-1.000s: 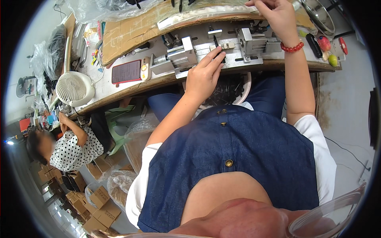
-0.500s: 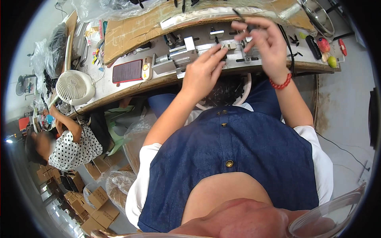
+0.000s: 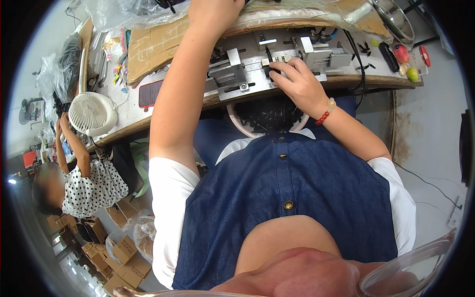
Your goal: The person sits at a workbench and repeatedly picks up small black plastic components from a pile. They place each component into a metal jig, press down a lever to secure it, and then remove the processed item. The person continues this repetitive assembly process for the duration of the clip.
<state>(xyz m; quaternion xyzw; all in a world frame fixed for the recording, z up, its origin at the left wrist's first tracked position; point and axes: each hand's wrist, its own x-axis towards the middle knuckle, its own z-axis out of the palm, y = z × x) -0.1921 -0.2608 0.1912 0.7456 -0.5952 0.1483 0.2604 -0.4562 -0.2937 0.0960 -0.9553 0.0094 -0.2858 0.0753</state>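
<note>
Head view: the person sits at a wooden workbench [image 3: 356, 81] on which a grey metal fixture [image 3: 257, 67] with clamp blocks and slots is mounted. The right hand [image 3: 297, 81] rests on the fixture's middle section, fingers curled narrowly around a small dark part [image 3: 269, 62] standing at the seat between the blocks; whether the part is fully seated cannot be told from here. The left hand [image 3: 213, 12] reaches far over the fixture toward the clear plastic bags [image 3: 297, 12] at the back of the bench; its fingers run out past the top rim, so its state cannot be told. A white basket [image 3: 267, 116] of small black pieces sits just under the bench edge, at the person's lap. For good work at this step, it seems best to keep the right fingertips low on the part and press it straight down into its seat, clear of the clamp block [image 3: 232, 74] to the left, and to keep the left forearm lifted over the fixture so that it does not knock the blocks. A white desk fan [image 3: 91, 113] and a dark red phone [image 3: 150, 93] lie well to the left; a co-worker in a dotted top [image 3: 91, 185] works further left.
</note>
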